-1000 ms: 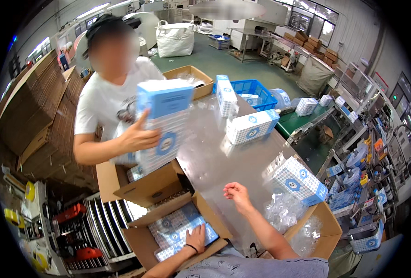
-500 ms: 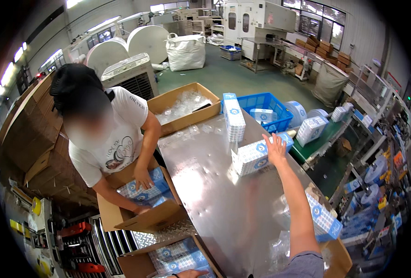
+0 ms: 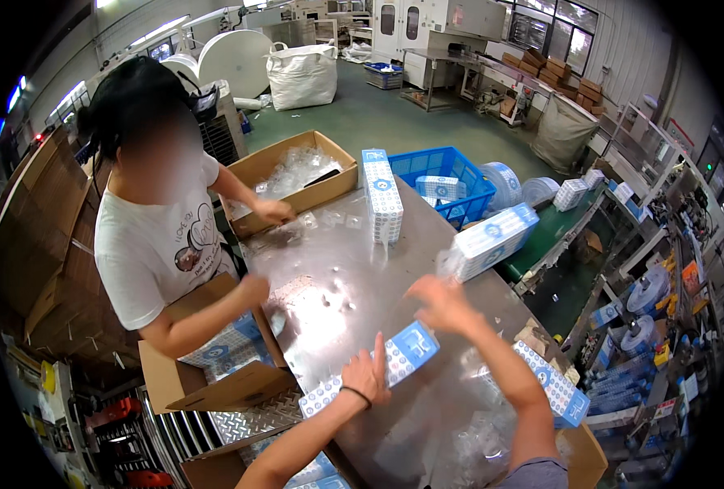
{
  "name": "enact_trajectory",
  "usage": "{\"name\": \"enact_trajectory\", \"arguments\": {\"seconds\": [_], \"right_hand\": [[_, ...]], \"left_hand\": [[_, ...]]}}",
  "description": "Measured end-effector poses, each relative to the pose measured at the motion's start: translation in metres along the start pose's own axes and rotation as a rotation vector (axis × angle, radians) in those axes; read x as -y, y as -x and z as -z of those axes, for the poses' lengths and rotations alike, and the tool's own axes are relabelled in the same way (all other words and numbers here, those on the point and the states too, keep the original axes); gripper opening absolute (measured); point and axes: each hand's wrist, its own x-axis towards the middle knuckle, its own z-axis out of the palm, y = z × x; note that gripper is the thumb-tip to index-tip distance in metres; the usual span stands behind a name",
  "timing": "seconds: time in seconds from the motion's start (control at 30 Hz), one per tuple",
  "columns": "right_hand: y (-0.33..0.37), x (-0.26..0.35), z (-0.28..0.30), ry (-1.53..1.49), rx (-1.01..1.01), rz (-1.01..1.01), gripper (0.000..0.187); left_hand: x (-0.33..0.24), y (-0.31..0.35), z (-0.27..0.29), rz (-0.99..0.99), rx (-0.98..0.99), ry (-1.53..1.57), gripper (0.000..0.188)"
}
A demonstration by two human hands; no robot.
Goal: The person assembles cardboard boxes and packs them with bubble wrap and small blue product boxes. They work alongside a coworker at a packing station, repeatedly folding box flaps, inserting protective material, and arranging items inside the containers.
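My left hand (image 3: 368,373), with a dark band at the wrist, is closed over a long blue-and-white printed pack (image 3: 412,352) lying on the metal table; its index finger points up along the side. Beyond the pack's far end, my right hand (image 3: 446,308) hovers with fingers apart, holding nothing and slightly blurred. A similar pack (image 3: 496,238) lies beyond it at the table's far right edge, by the green conveyor. Another pack (image 3: 383,196) stands at the table's far edge. To the right of my right forearm lies one more pack (image 3: 551,381).
A co-worker stands at left beside an open carton (image 3: 162,371) containing packs. Another carton (image 3: 207,469) with packs sits at the lower edge. Beyond the metal table (image 3: 337,269) are a box of clear plastic pieces (image 3: 284,175) and a blue crate (image 3: 448,163). A green conveyor (image 3: 541,244) runs at right.
My left hand has come up from the lower carton onto a pack. My right hand has let go of a pack and moved nearer. The co-worker's hands have left the carton.
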Motion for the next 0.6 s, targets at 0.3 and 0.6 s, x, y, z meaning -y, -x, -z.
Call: {"name": "enact_trajectory", "arguments": {"seconds": [0.3,0.6], "right_hand": [[-0.033,-0.13,0.007,0.958,-0.215,-0.36,0.074],[-0.039,0.075,-0.067,0.303,0.232,-0.183,0.119]], "left_hand": [[0.089,0.06,0.076,-0.344,-0.112,1.273,0.093],[0.137,0.251,0.076,-0.429,-0.67,1.317,0.041]]}}
